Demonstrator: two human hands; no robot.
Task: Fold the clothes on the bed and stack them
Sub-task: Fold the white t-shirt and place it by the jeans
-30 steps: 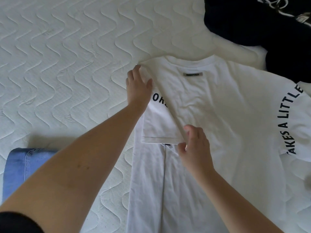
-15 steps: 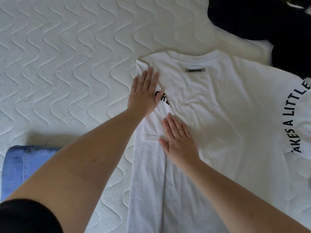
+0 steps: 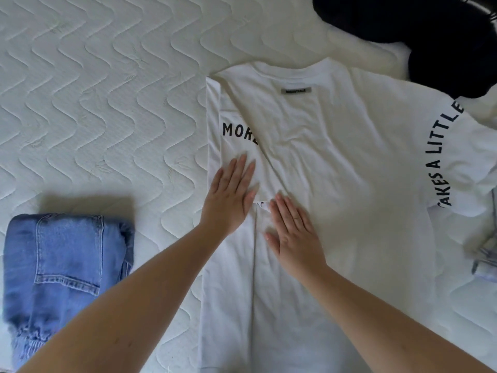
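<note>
A white T-shirt [image 3: 336, 168] with black lettering lies flat on the bed, collar away from me. Its left side and sleeve [image 3: 236, 146] are folded inward, showing the word "MORE". My left hand [image 3: 231, 197] presses flat on the lower part of that folded sleeve, fingers straight. My right hand [image 3: 291, 232] lies flat on the shirt just right of it, fingers straight and pointing away from me. The right sleeve [image 3: 462, 157] with "TAKES A LITTLE" is spread out unfolded.
Folded blue jeans [image 3: 61, 278] lie at the lower left on the white quilted mattress [image 3: 94, 103]. A dark garment [image 3: 430, 36] is heaped at the top right, touching the shirt's shoulder. A light grey-blue piece of cloth [image 3: 486, 254] shows at the right edge.
Both hands have slid toward me along the folded sleeve, uncovering the word "MORE". A second ago the right hand pinched the sleeve edge; now it lies flat.
</note>
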